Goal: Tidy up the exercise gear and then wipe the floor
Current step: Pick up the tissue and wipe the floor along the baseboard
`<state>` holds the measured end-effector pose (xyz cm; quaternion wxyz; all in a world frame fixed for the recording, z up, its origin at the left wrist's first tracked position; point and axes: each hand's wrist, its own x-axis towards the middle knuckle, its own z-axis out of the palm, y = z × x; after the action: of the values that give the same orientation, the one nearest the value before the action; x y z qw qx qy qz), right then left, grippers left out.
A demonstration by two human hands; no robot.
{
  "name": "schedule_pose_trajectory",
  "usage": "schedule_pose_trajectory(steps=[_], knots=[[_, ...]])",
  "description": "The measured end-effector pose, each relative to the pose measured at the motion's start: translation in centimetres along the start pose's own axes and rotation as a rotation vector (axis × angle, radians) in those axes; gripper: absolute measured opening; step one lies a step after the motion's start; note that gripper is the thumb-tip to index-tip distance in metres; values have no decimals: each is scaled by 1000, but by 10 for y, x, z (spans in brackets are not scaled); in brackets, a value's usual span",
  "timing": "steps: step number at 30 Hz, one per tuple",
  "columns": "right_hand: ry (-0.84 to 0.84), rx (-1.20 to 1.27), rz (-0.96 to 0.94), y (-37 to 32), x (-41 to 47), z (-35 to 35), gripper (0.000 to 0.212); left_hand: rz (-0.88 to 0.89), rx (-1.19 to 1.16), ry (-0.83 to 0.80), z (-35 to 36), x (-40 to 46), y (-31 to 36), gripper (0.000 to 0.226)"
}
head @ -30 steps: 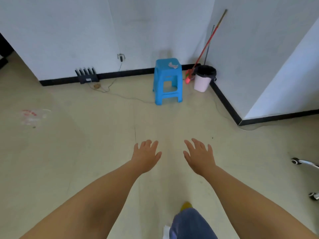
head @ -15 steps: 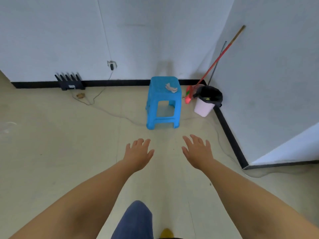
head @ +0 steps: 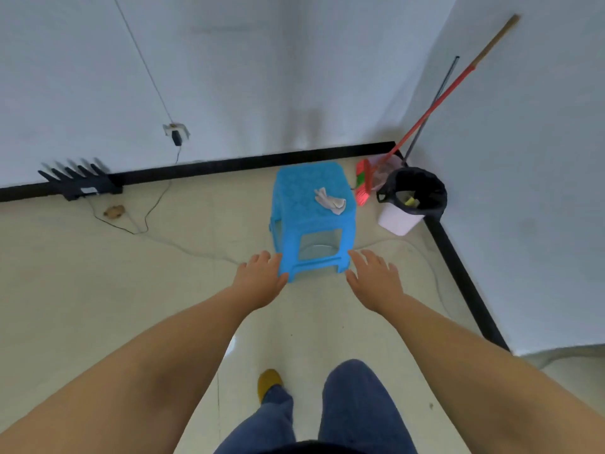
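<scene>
glossy blue plastic stool (head: pixel 312 204), crumpled white cloth (head: pixel 330 201), smooth, perhaps tiled, floor (head: pixel 98 290)

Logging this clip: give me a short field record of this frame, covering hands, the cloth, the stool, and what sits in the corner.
left hand: open, empty, in front of the stool's left leg
right hand: open, empty, by the stool's right leg
cloth: crumpled, white, lying on the stool seat
stool: blue plastic, upright near the wall
corner: bin with black liner, red broom leaning on the wall
wiping: not started
</scene>
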<state>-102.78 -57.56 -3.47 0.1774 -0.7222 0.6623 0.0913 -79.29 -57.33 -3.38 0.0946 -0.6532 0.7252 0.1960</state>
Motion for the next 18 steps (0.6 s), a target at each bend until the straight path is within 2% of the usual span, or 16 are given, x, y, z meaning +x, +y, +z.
schedule_pose_trajectory(steps=[6, 11, 14, 18], knots=[[-92, -25, -65, 30, 132, -11, 51, 29, -69, -85, -2, 120, 14, 52], [-229, 4, -199, 50, 262, -1, 52, -115, -209, -135, 23, 230, 29, 53], [-286, -75, -309, 63, 326, 19, 52, -153, -260, -171, 56, 284, 39, 56], [-218, -20, -378, 68, 406, 55, 58, -187, -172, -112, 98, 346, 40, 56]])
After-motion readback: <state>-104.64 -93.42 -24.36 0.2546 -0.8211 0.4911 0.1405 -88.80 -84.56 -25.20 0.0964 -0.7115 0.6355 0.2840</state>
